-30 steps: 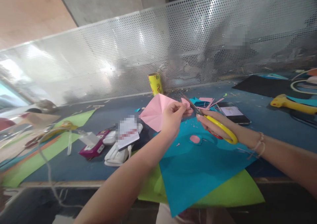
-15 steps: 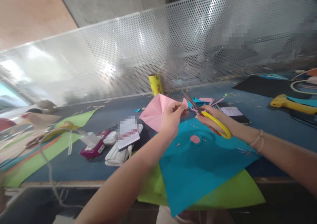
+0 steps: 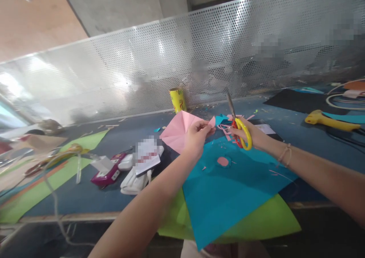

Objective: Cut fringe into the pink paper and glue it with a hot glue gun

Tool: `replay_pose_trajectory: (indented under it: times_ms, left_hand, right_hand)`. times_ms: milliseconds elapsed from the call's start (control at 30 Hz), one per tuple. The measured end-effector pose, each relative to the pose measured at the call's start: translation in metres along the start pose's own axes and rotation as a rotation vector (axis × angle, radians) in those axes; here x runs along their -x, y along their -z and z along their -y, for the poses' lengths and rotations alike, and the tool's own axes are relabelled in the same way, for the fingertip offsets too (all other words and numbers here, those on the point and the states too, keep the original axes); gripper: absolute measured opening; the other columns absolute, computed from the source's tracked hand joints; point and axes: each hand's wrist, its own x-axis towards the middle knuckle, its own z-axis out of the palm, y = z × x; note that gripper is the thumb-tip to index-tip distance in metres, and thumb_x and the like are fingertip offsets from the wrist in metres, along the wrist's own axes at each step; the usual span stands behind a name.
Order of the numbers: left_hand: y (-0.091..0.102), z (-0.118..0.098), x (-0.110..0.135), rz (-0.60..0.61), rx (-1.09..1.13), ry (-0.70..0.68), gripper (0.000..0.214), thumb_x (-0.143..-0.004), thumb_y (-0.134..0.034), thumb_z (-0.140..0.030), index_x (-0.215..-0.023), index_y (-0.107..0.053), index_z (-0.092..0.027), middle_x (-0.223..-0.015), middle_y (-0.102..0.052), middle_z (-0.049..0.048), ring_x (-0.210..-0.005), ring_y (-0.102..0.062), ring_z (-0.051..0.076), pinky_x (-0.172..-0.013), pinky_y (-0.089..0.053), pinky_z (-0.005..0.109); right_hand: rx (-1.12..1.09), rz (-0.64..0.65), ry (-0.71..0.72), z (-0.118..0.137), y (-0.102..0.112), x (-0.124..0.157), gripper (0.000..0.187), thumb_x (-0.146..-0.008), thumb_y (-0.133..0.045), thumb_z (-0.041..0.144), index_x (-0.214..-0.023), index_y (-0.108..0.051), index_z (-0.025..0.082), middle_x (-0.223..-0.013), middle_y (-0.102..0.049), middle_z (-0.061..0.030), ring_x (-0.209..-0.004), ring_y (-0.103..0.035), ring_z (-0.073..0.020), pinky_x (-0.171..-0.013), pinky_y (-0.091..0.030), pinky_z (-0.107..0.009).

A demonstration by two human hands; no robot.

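Observation:
My left hand (image 3: 197,136) pinches a small pink paper piece (image 3: 211,121) between thumb and fingers. Behind that hand lies a larger creased pink paper sheet (image 3: 175,131), partly covered by it. In my right hand (image 3: 246,132) are scissors (image 3: 242,131) with yellow and red handles; their blades point up and away, apart from the paper. Under both hands a blue sheet (image 3: 228,193) carries a small pink round (image 3: 222,161) with blue paper around it. Thin pink paper strips (image 3: 226,130) and blue scraps (image 3: 221,119) lie between the hands.
A yellow can-like cylinder (image 3: 178,100) stands before the perforated metal screen (image 3: 159,64). To the left are a purple power strip (image 3: 107,174) and white chargers with cables. A phone (image 3: 265,129) lies behind my right wrist. A yellow-handled tool (image 3: 330,121) lies at right; green paper (image 3: 256,220) overhangs the edge.
The scissors have swung more upright and moved right, away from the small pink piece. My left hand keeps its pinch in nearly the same place.

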Motion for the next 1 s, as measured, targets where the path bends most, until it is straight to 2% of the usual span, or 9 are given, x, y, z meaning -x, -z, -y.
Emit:
replay_pose_trajectory:
  times_ms: [167,333,533,733,1000]
  left_hand:
    - [0.000,0.001,0.002,0.026,0.007,-0.061,0.023,-0.063,-0.069,-0.030,-0.071,-0.052,-0.016,-0.064,-0.059,-0.0021,-0.065,-0.062,0.011,-0.072,-0.051,0.029]
    - [-0.005,-0.004,0.006,0.016,0.049,-0.045,0.023,-0.064,-0.067,-0.027,-0.073,-0.048,-0.017,-0.065,-0.063,-0.0002,-0.061,-0.063,0.012,-0.069,-0.052,0.031]
    - [-0.010,-0.011,0.011,-0.002,0.089,0.004,0.020,-0.062,-0.066,-0.022,-0.076,-0.052,-0.017,-0.064,-0.063,-0.0008,-0.064,-0.065,0.015,-0.067,-0.053,0.032]
    - [-0.009,-0.011,0.011,-0.006,0.054,0.027,0.019,-0.063,-0.066,-0.028,-0.064,-0.051,-0.017,-0.058,-0.061,-0.0009,-0.064,-0.065,0.016,-0.065,-0.053,0.032]
    - [-0.007,-0.009,0.009,0.005,0.021,-0.008,0.017,-0.065,-0.064,-0.030,-0.062,-0.052,-0.017,-0.057,-0.062,0.0000,-0.059,-0.064,0.014,-0.064,-0.053,0.029]
  right_hand:
    - [-0.014,0.119,0.028,0.009,-0.008,0.015,0.026,-0.081,-0.049,0.045,-0.091,-0.042,0.022,-0.054,-0.040,0.0077,-0.037,-0.035,-0.0061,-0.034,-0.030,-0.020]
    - [-0.028,0.272,0.062,0.011,-0.015,0.028,0.029,-0.081,-0.048,0.048,-0.092,-0.045,0.021,-0.059,-0.039,0.0070,-0.039,-0.032,-0.0051,-0.035,-0.027,-0.020]
    - [-0.019,0.274,-0.090,0.019,-0.018,0.032,0.026,-0.082,-0.045,0.048,-0.082,-0.043,0.021,-0.052,-0.036,0.0077,-0.038,-0.030,-0.0061,-0.034,-0.024,-0.021]
    - [0.049,0.278,0.049,0.027,-0.019,0.036,0.027,-0.078,-0.050,0.047,-0.082,-0.042,0.022,-0.052,-0.035,0.0086,-0.038,-0.028,-0.0053,-0.034,-0.021,-0.022]
    - [0.062,0.257,-0.054,0.024,-0.020,0.035,0.025,-0.082,-0.046,0.046,-0.077,-0.041,0.022,-0.048,-0.030,0.0093,-0.035,-0.025,-0.0046,-0.032,-0.020,-0.020]
